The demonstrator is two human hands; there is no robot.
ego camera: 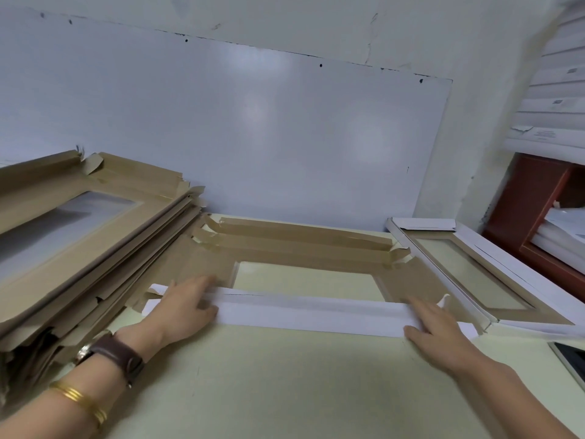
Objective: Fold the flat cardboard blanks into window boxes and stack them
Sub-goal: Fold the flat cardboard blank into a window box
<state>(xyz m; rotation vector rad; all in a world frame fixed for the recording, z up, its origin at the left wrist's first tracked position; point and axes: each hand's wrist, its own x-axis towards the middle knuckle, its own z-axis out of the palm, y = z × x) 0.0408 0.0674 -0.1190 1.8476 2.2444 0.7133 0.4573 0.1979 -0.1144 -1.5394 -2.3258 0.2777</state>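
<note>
A flat brown cardboard blank [294,248] with a clear window lies on the pale green table [285,381]. Its near flap [310,315] is folded over and shows its white side. My left hand [183,308] presses flat on the flap's left end. My right hand [437,324] presses with straight fingers on the flap's right end. A tall pile of flat brown window blanks [82,242] stands at the left. One folded white window box [474,270] lies at the right, touching the blank's right edge.
A whiteboard [253,128] leans against the wall right behind the table. At the far right stands a red-brown shelf [531,217] with white paper stacks. A phone or tablet [569,359] lies at the table's right edge. I wear a brown watch and gold bangles on my left wrist.
</note>
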